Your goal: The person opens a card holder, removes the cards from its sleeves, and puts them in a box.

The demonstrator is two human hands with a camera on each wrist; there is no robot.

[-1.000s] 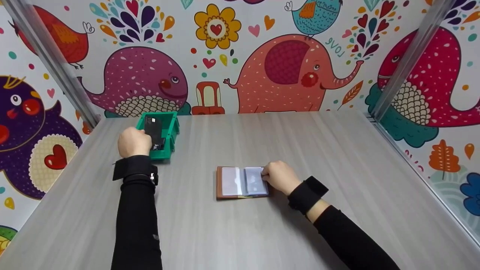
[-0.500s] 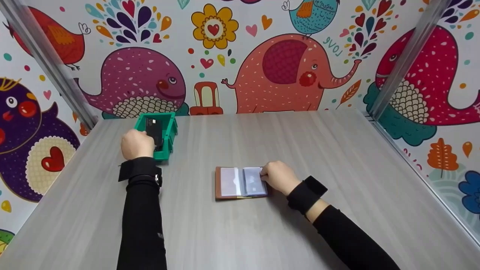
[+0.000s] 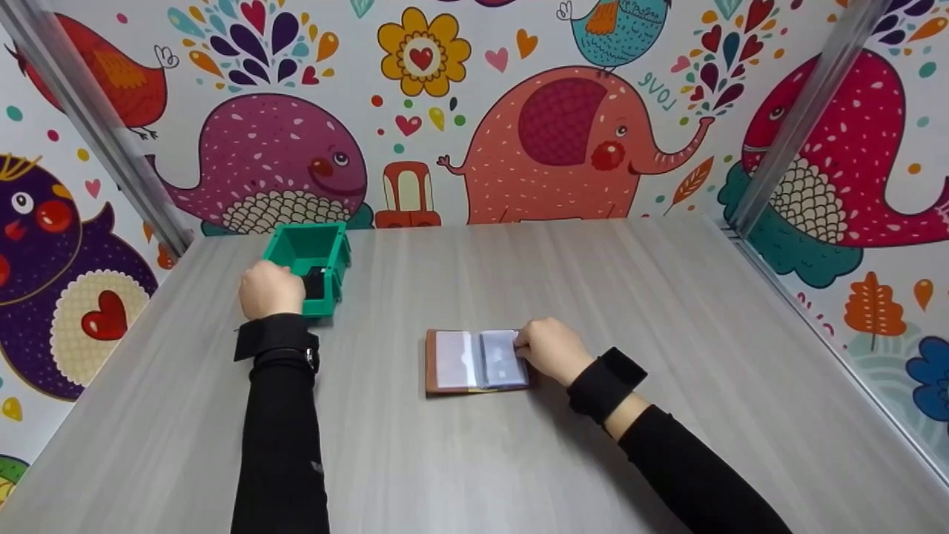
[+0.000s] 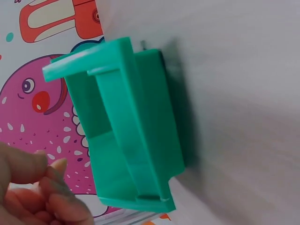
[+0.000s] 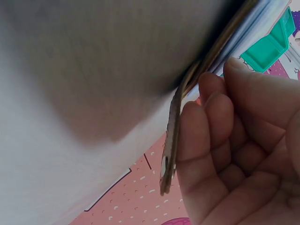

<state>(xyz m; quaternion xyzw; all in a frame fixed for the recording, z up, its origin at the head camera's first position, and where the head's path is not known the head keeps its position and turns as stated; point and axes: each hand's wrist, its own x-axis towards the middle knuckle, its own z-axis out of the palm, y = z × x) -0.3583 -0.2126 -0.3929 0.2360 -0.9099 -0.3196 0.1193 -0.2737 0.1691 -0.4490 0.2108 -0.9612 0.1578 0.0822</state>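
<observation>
An open card holder (image 3: 455,360) with a brown cover and clear plastic sleeves lies on the table in front of me. My right hand (image 3: 552,347) pinches the right-hand sleeves at their outer edge; in the right wrist view the thumb lies over the pages and curled fingers touch the cover (image 5: 172,136). At the left, my left hand (image 3: 272,289) hovers by the left rim of a green plastic bin (image 3: 342,256). Its fingers are loosely curled with nothing visible between them. Inside the bin, by its near wall, shows a black card (image 3: 314,282), partly hidden.
The grey wood-grain table (image 3: 630,297) reaches back to a cartoon-printed wall (image 3: 415,133). Metal posts (image 3: 808,111) stand at the back corners. Printed panels rise along the left and right sides.
A black card that stood up beside the left hand has dropped low into the green bin, out of that hand. The left hand shifted slightly. The right hand and card holder stayed put.
</observation>
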